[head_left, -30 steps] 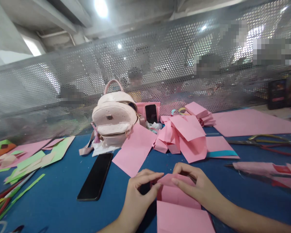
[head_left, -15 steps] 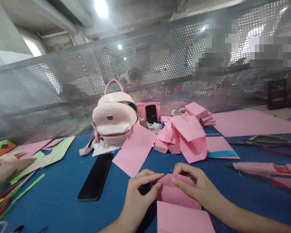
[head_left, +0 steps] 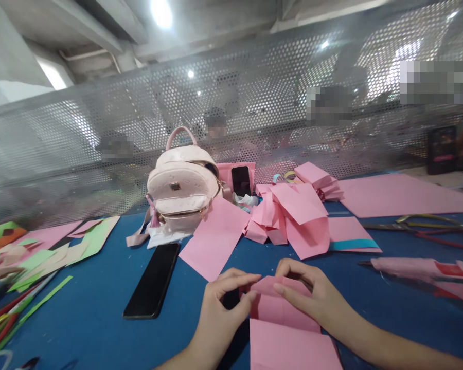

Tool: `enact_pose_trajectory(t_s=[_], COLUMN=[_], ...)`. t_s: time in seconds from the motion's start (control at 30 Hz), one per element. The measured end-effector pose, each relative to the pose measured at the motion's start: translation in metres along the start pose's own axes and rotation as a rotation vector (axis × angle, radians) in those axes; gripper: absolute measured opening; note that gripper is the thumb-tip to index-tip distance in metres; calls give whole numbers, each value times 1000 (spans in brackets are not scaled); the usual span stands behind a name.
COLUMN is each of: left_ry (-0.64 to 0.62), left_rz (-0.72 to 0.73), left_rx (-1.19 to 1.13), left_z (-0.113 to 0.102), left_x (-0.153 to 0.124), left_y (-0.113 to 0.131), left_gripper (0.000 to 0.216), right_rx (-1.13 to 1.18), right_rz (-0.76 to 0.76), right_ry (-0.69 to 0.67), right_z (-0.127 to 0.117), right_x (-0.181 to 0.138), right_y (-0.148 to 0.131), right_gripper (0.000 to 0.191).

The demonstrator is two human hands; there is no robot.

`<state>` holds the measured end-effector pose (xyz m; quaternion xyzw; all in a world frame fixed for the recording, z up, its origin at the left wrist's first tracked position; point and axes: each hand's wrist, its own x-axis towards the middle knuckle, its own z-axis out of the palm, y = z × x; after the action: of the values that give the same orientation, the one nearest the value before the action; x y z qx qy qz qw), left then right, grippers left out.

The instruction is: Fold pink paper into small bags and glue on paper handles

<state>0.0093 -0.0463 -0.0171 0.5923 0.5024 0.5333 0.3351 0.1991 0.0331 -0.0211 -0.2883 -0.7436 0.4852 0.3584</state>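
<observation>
A folded piece of pink paper (head_left: 289,339) lies at the front of the blue table, its creased far end lifted a little between my hands. My left hand (head_left: 227,303) pinches the left edge of that end between thumb and fingers. On the other side, my right hand (head_left: 312,293) grips the right part, thumb on top and fingers curled behind. A flat pink sheet (head_left: 216,236) lies just beyond my left hand. Past my right hand sits a heap of folded pink paper (head_left: 289,210).
A black phone (head_left: 152,280) lies left of my hands. Behind it stands a pale pink backpack (head_left: 181,190). To the right are scissors (head_left: 428,226) and a pink glue gun (head_left: 420,270). At far left, another person's hand (head_left: 0,277) is near green and pink paper (head_left: 42,257).
My hands and the paper between them stay almost unmoved. The other person's hand at far left has drawn back toward the left edge.
</observation>
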Motion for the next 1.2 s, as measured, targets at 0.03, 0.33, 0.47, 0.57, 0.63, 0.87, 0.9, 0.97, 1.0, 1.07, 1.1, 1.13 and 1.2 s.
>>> enact_pose_trajectory(t_s=[0.03,0.33,0.47,0.57,0.63,0.87,0.9,0.97,1.0,1.07,1.1,1.13,1.2], left_ry=[2,8,6,3,-1,-9,-9,-12,-12,-13,-13,-12,-13], left_rz=[3,17,17,20,17,12,8,0,-4,-10,-13,-18,-33], left_rx=[0,-12,-5,1,-4,-35,-34,-34,-35,-37,-39,-41,-37], left_z=[0,-1,0,0,0,0,0,0,0,0,0,0,0], left_x=[0,-2,-1,0,0,0,0,0,0,1,1,1,1], left_y=[0,0,1,0,0,-1,-1,-2,-2,-2,-2,-2,-1], left_gripper=[23,24,24,23,23,24,24,24,24,23,22,22,20], right_rx=[1,-10,-18,-24,-24,-13,-14,-22,-28,-37,-39,-41,-46], right_rz=[1,2,-7,-11,-11,-9,-9,-10,-11,-13,-15,-14,-10], right_ry=[1,15,8,14,18,24,24,28,30,32,31,29,29], right_z=[0,1,1,0,1,1,1,1,1,1,1,1,1], right_x=[0,1,0,0,1,1,1,2,2,2,2,2,1], right_y=[0,0,1,0,0,-2,-2,-1,-1,-1,-1,-1,-1], right_gripper=[18,19,18,19,19,17,17,18,18,18,19,19,19])
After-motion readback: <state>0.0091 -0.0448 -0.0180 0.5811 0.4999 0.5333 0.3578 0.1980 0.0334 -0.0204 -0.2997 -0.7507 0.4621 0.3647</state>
